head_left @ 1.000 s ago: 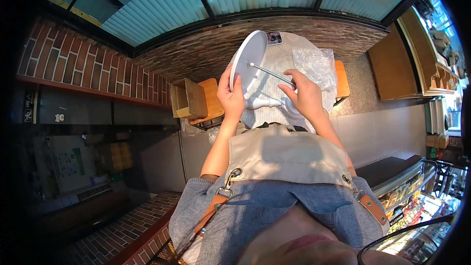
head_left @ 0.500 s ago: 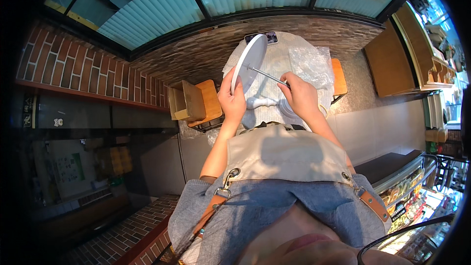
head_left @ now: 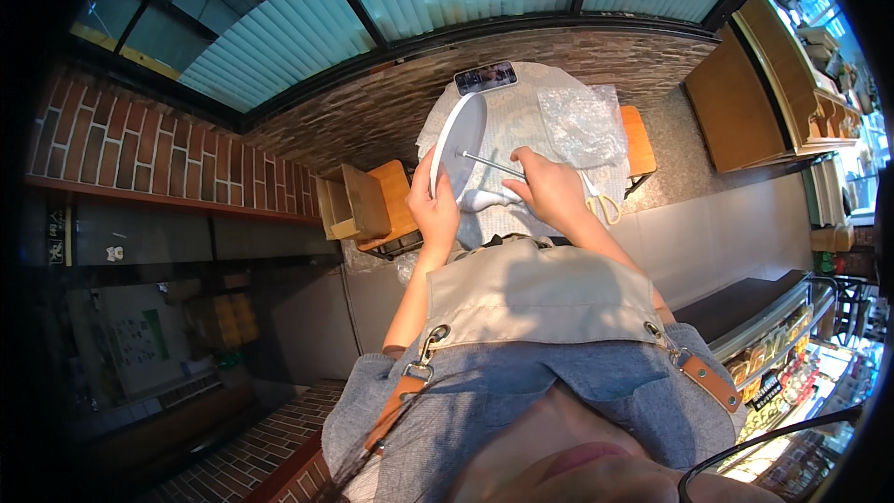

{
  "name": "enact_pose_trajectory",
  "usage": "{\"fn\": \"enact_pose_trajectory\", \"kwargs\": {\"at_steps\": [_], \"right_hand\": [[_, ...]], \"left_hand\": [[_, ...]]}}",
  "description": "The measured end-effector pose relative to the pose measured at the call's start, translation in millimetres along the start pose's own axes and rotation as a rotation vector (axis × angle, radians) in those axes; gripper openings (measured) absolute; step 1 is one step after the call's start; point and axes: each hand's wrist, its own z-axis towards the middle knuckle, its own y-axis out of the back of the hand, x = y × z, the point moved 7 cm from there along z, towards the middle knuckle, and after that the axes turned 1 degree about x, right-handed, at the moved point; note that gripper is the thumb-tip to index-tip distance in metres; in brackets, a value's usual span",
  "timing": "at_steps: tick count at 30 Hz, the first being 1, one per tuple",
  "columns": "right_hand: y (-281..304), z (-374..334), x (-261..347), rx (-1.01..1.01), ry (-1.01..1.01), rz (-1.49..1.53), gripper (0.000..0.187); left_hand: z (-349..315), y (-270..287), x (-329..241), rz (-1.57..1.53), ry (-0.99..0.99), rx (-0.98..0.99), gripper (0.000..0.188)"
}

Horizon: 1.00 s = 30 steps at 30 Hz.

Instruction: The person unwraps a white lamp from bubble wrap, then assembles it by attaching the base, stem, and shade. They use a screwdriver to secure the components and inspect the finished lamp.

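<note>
My left hand [head_left: 434, 205] is closed round the rim of a round white plate [head_left: 453, 126] with a grey underside, held tilted on edge above the table. A thin metal rod [head_left: 494, 166] sticks out from the middle of that underside toward my right hand [head_left: 557, 191]. Around the rod's free end, my right thumb and forefinger are spread apart; the other fingers are partly hidden. Beneath the plate and hands, a white turned stem [head_left: 484, 198] lies on the table, partly covered by my right hand.
The round table [head_left: 521, 84] has a pale textured cover. On it lie a phone [head_left: 485, 78], bubble wrap [head_left: 585, 126] and scissors [head_left: 607, 208] with cream handles. An open cardboard box [head_left: 358, 205] sits on a wooden stool [head_left: 395, 196] at left; another stool [head_left: 638, 142] stands at right.
The plate has tipped lower and come slightly nearer, uncovering the phone. My right thumb and forefinger, closed at the rod's end before, have parted. More of the scissors now shows.
</note>
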Motion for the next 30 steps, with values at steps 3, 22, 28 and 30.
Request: {"fn": "enact_pose_trajectory", "kwargs": {"at_steps": [3, 22, 28, 30], "right_hand": [[-12.5, 2.6, -3.7, 0.091, -0.005, -0.058, 0.019], [-28.4, -21.2, 4.3, 0.039, 0.087, -0.085, 0.014], [-44.7, -29.5, 5.0, 0.085, 0.154, -0.049, 0.011], [-47.4, -30.0, 7.4, 0.145, 0.129, -0.013, 0.011]], "left_hand": [[-2.3, 2.4, 5.5, -0.005, 0.036, -0.024, 0.034], [-22.7, 9.9, 15.9, 0.079, 0.092, -0.057, 0.032], [-32.6, 22.0, 14.0, 0.080, 0.149, -0.018, 0.029], [-36.5, 25.7, 13.6, 0.093, 0.155, -0.018, 0.030]]}}
